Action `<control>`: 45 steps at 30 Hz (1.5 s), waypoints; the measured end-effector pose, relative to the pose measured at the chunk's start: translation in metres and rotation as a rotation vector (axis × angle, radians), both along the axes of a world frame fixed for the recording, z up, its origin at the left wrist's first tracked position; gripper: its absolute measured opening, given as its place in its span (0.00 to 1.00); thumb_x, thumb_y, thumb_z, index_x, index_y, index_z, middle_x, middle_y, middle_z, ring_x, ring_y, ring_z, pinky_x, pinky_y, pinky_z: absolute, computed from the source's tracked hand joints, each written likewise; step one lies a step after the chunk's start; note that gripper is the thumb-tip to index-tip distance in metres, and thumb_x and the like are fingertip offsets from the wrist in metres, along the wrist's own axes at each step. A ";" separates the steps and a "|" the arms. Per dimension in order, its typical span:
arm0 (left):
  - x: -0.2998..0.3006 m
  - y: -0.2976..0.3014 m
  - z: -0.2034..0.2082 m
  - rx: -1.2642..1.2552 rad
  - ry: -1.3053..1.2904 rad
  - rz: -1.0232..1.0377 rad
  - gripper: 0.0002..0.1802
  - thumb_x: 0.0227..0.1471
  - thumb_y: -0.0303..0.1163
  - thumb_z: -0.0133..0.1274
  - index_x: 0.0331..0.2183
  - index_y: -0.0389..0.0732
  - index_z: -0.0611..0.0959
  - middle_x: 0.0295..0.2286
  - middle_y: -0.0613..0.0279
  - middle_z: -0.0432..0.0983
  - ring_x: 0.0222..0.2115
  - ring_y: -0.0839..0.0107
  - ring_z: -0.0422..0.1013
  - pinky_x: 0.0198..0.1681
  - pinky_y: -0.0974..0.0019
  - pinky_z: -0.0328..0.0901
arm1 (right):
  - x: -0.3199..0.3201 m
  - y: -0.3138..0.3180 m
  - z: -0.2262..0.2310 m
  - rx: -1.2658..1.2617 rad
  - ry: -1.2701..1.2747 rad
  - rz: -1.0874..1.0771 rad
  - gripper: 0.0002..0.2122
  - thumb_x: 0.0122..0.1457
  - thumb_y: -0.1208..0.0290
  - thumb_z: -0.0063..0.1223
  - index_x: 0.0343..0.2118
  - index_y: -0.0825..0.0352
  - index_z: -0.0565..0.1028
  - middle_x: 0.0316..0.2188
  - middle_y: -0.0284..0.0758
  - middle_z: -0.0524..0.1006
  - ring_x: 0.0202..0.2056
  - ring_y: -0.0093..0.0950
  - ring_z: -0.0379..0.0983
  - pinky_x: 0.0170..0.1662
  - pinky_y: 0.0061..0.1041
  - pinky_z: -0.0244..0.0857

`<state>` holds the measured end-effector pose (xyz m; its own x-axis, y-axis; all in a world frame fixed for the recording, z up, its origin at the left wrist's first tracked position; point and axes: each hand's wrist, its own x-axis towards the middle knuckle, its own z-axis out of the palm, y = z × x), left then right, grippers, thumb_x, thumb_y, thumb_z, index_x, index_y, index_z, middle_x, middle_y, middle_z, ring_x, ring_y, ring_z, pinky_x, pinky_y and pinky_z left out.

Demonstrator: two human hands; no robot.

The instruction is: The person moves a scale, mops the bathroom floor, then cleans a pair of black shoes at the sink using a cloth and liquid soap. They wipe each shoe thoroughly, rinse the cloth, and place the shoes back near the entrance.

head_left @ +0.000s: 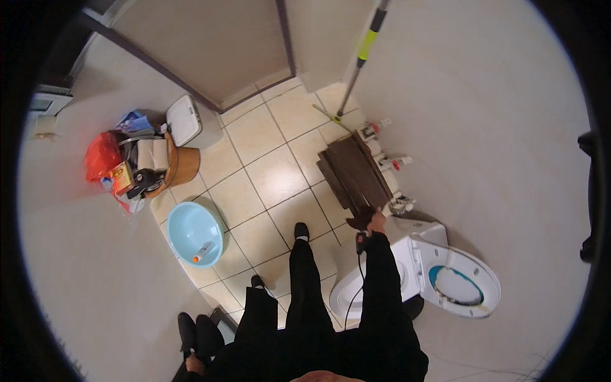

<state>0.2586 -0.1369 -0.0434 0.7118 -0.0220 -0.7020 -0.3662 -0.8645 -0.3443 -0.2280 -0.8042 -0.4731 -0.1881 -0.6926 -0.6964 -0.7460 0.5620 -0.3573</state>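
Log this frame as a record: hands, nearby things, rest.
left hand: lower left, beside what look like black shoes; grip unclear
right hand: gripping dark corded device, probably a hair dryer
near right hand: brown boards, open toilet
floor, left: blue basin with bottle inside; filled bucket
far side: pole with green section

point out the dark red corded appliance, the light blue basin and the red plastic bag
Dark red corded appliance point(361, 221), head view: on its body.
Light blue basin point(190, 224), head view: on its bare inside.
Red plastic bag point(103, 157), head view: mid-bulge.
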 end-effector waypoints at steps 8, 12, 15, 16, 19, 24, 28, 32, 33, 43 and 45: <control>0.048 -0.055 0.016 0.156 -0.067 -0.135 0.22 0.46 0.29 0.46 0.47 0.42 0.71 0.34 0.50 0.72 0.38 0.51 0.67 0.41 0.51 0.62 | -0.025 0.033 -0.030 -0.003 -0.007 0.401 0.28 0.48 0.57 0.57 0.50 0.70 0.68 0.40 0.40 0.77 0.39 0.39 0.74 0.41 0.33 0.69; 0.065 -0.110 0.007 0.025 -0.102 -0.184 0.16 0.48 0.29 0.44 0.41 0.42 0.75 0.33 0.48 0.74 0.34 0.47 0.71 0.37 0.47 0.65 | -0.002 0.035 -0.013 -0.010 -0.428 0.189 0.21 0.50 0.63 0.53 0.46 0.70 0.71 0.39 0.41 0.77 0.39 0.37 0.74 0.42 0.33 0.69; 0.071 -0.156 0.000 -0.065 -0.182 -0.240 0.16 0.47 0.29 0.44 0.40 0.43 0.77 0.31 0.46 0.75 0.33 0.46 0.72 0.37 0.46 0.65 | 0.013 0.044 0.008 0.243 -0.952 -0.888 0.17 0.57 0.62 0.45 0.43 0.70 0.72 0.37 0.40 0.77 0.39 0.37 0.74 0.44 0.35 0.69; 0.074 -0.171 0.001 -0.106 -0.191 -0.239 0.17 0.47 0.29 0.44 0.41 0.43 0.77 0.31 0.47 0.75 0.33 0.46 0.72 0.37 0.46 0.66 | 0.017 0.047 0.017 0.266 -0.946 -0.955 0.17 0.59 0.61 0.43 0.42 0.70 0.73 0.36 0.40 0.77 0.40 0.37 0.74 0.44 0.35 0.69; 0.086 -0.219 -0.013 -0.177 -0.161 -0.285 0.20 0.46 0.28 0.44 0.44 0.45 0.76 0.31 0.48 0.75 0.33 0.47 0.72 0.37 0.48 0.66 | 0.024 0.048 0.051 0.352 -0.983 -0.902 0.14 0.62 0.62 0.41 0.38 0.69 0.73 0.35 0.39 0.77 0.38 0.37 0.74 0.45 0.39 0.69; 0.144 -0.309 -0.064 -0.455 -0.141 -0.343 0.24 0.46 0.31 0.48 0.48 0.45 0.74 0.31 0.46 0.76 0.33 0.48 0.72 0.37 0.49 0.66 | 0.049 0.037 0.126 0.430 -1.007 -0.855 0.16 0.60 0.59 0.45 0.38 0.68 0.73 0.33 0.40 0.76 0.36 0.37 0.74 0.45 0.39 0.68; 0.208 -0.400 -0.131 -0.820 -0.088 -0.185 0.19 0.46 0.33 0.53 0.42 0.37 0.76 0.31 0.42 0.75 0.35 0.44 0.70 0.39 0.49 0.64 | 0.071 0.032 0.175 0.352 -0.882 -0.731 0.16 0.59 0.60 0.46 0.40 0.71 0.71 0.33 0.41 0.76 0.36 0.37 0.74 0.46 0.37 0.68; 0.280 -0.505 -0.210 -0.897 -0.120 -0.123 0.16 0.47 0.34 0.52 0.38 0.35 0.77 0.31 0.40 0.75 0.36 0.44 0.70 0.40 0.49 0.64 | 0.080 0.050 0.198 0.254 -0.856 -0.741 0.21 0.59 0.58 0.47 0.45 0.72 0.68 0.36 0.40 0.75 0.41 0.34 0.72 0.46 0.34 0.67; 0.300 -0.531 -0.230 -0.914 -0.121 -0.092 0.16 0.47 0.34 0.52 0.38 0.34 0.77 0.31 0.40 0.74 0.36 0.44 0.70 0.40 0.49 0.64 | 0.082 0.061 0.204 0.220 -0.794 -0.825 0.21 0.59 0.57 0.47 0.46 0.72 0.67 0.37 0.40 0.75 0.42 0.34 0.72 0.47 0.34 0.66; 0.458 -0.687 -0.374 -0.763 -0.237 -0.184 0.14 0.50 0.34 0.49 0.38 0.36 0.76 0.31 0.43 0.75 0.34 0.46 0.72 0.38 0.50 0.67 | 0.173 0.149 0.279 0.527 -0.545 -1.197 0.16 0.57 0.60 0.49 0.35 0.71 0.72 0.28 0.40 0.76 0.33 0.38 0.74 0.43 0.40 0.68; 0.477 -0.694 -0.397 -0.807 -0.287 -0.139 0.14 0.50 0.33 0.49 0.38 0.36 0.76 0.30 0.43 0.75 0.34 0.47 0.72 0.37 0.50 0.67 | 0.187 0.153 0.276 0.514 -0.514 -1.215 0.17 0.56 0.60 0.49 0.38 0.72 0.72 0.31 0.41 0.76 0.34 0.38 0.74 0.43 0.40 0.68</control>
<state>0.7351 -0.8308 -0.4407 0.8130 -0.5358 -0.2281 -0.4794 -0.8382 0.2601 -0.0408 -0.6510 -0.1972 -0.1267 0.0628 -0.9900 0.4379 0.8990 0.0009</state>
